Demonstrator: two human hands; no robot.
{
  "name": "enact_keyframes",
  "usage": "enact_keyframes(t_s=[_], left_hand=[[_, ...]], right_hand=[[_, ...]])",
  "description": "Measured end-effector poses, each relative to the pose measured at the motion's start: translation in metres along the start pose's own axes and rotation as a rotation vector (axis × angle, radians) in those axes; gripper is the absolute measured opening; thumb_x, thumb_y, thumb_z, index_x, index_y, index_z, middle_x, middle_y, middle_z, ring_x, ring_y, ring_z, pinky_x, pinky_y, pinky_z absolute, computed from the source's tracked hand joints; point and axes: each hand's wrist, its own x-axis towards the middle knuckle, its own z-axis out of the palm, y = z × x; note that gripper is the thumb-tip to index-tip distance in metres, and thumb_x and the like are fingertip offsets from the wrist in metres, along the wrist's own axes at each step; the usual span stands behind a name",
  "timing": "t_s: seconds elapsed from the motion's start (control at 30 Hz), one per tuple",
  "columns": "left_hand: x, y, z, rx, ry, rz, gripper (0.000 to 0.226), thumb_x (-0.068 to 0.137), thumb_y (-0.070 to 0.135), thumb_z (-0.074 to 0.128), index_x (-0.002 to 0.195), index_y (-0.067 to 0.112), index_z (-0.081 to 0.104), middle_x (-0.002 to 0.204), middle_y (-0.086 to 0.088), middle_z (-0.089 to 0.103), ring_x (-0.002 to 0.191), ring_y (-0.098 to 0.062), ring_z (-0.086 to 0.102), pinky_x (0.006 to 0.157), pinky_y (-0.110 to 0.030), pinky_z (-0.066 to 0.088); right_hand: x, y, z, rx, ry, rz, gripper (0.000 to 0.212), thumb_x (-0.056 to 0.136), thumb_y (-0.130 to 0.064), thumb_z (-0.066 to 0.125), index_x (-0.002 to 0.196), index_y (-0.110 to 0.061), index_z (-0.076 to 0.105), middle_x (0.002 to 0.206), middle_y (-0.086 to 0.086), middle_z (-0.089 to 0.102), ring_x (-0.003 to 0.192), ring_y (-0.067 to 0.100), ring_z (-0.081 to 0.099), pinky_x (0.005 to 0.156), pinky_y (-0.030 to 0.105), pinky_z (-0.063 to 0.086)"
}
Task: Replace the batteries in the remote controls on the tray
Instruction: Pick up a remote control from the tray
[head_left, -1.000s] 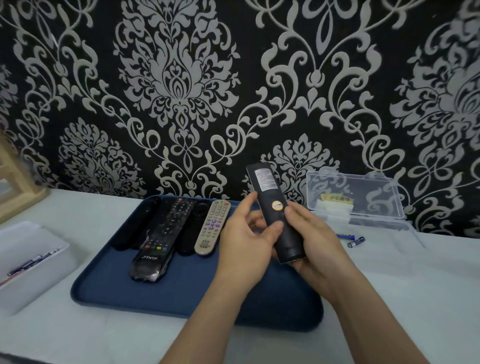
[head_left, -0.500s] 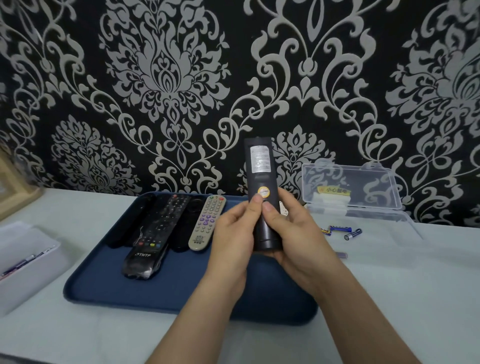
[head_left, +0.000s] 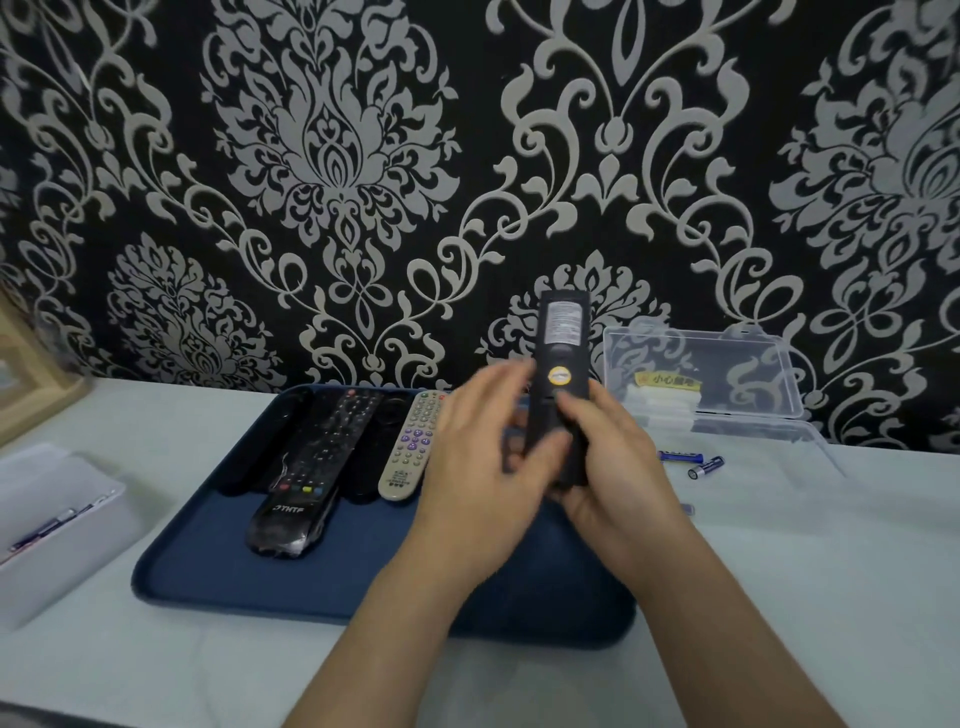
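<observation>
A black remote (head_left: 560, 358) stands nearly upright over the right part of the blue tray (head_left: 218, 571), its back with a white label and a round yellow sticker facing me. My right hand (head_left: 613, 467) grips its lower half, thumb on the back cover. My left hand (head_left: 483, 467) is blurred, its fingers spread beside the remote and its thumb against the lower part. On the tray lie a black remote in a clear wrap (head_left: 306, 467), a beige remote (head_left: 413, 447) and other dark remotes (head_left: 270, 441). Loose blue batteries (head_left: 693, 460) lie on the table to the right.
A clear plastic box (head_left: 753, 384) with its lid raised stands at the back right against the patterned wall. A white box (head_left: 57, 525) holding batteries sits at the left edge. A wooden frame (head_left: 31, 379) is at the far left. The table is pale.
The remote has gone from tilted to nearly upright. My left hand's fingers have come off the back cover and spread out to the left, in motion.
</observation>
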Motion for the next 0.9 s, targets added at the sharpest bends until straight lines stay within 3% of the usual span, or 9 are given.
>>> enact_keyframes(t_s=[0.1,0.17,0.27,0.4,0.47,0.53,0.73,0.83,0.9], left_hand=[[-0.006,-0.002,0.005,0.353,-0.272,0.131,0.078,0.083,0.059,0.051,0.150,0.026,0.029,0.154,0.010,0.030,0.141,-0.008,0.023,0.116,-0.026,0.021],[-0.009,-0.001,0.007,0.414,-0.258,0.142,0.080,0.082,0.062,0.038,0.150,0.021,0.029,0.155,0.006,0.031,0.142,-0.012,0.026,0.117,-0.028,0.022],[-0.009,0.002,0.003,0.409,-0.240,0.154,0.078,0.082,0.060,0.027,0.146,0.017,0.039,0.150,0.002,0.041,0.137,-0.015,0.038,0.114,-0.030,0.031],[-0.013,0.008,-0.003,0.126,-0.079,0.084,0.038,0.095,0.044,0.039,0.122,0.027,0.061,0.109,0.010,0.070,0.099,-0.009,0.066,0.085,-0.032,0.052],[-0.011,0.007,-0.007,-0.006,0.090,-0.029,0.020,0.099,0.029,0.043,0.101,0.031,0.063,0.080,0.015,0.068,0.072,-0.003,0.067,0.068,-0.029,0.054],[-0.006,0.000,-0.016,0.042,0.131,-0.165,0.022,0.099,0.019,0.045,0.084,0.028,0.059,0.066,0.012,0.062,0.061,-0.006,0.062,0.061,-0.029,0.049],[-0.010,-0.018,-0.026,0.273,-0.494,-0.356,0.037,0.096,0.013,0.047,0.065,0.030,0.058,0.069,0.013,0.062,0.081,-0.013,0.060,0.079,-0.030,0.047],[-0.015,-0.011,-0.025,0.342,-0.655,-0.306,0.029,0.094,0.018,0.049,0.076,0.030,0.069,0.081,0.010,0.068,0.082,-0.007,0.060,0.077,-0.023,0.046],[-0.015,-0.011,-0.025,0.418,-0.647,-0.224,0.021,0.092,0.021,0.054,0.090,0.030,0.073,0.092,0.009,0.071,0.089,-0.007,0.059,0.082,-0.023,0.046]], right_hand=[[0.000,-0.006,-0.007,-0.046,0.124,-0.033,0.017,0.100,-0.026,0.051,0.102,-0.019,0.066,0.089,0.000,0.073,0.082,0.009,0.069,0.080,0.030,0.057],[0.002,-0.004,-0.009,-0.098,0.150,-0.011,0.022,0.101,-0.033,0.049,0.104,-0.019,0.066,0.096,0.003,0.072,0.093,0.016,0.068,0.088,0.036,0.054],[0.003,-0.001,-0.008,-0.162,0.177,0.001,0.029,0.101,-0.040,0.046,0.106,-0.020,0.066,0.099,0.003,0.070,0.096,0.018,0.065,0.083,0.035,0.052],[0.003,0.000,-0.010,-0.238,0.178,0.020,0.038,0.100,-0.050,0.042,0.111,-0.022,0.066,0.105,0.005,0.073,0.092,0.018,0.070,0.077,0.037,0.057],[0.001,-0.001,-0.009,-0.229,0.176,0.004,0.036,0.102,-0.046,0.041,0.109,-0.020,0.063,0.099,0.011,0.072,0.079,0.021,0.070,0.062,0.037,0.058],[0.000,-0.003,-0.008,-0.208,0.165,-0.022,0.034,0.104,-0.039,0.038,0.115,-0.015,0.058,0.091,0.018,0.072,0.066,0.022,0.067,0.055,0.034,0.056],[0.000,-0.003,-0.007,-0.170,0.116,-0.015,0.030,0.107,-0.028,0.033,0.119,-0.009,0.053,0.077,0.019,0.071,0.054,0.024,0.062,0.052,0.031,0.053],[0.001,-0.002,-0.007,-0.143,0.088,-0.004,0.030,0.107,-0.026,0.033,0.121,-0.009,0.052,0.076,0.018,0.071,0.055,0.025,0.062,0.052,0.031,0.053],[0.001,-0.002,-0.007,-0.123,0.072,0.016,0.031,0.107,-0.027,0.033,0.124,-0.008,0.052,0.077,0.019,0.071,0.055,0.025,0.063,0.051,0.030,0.053]])
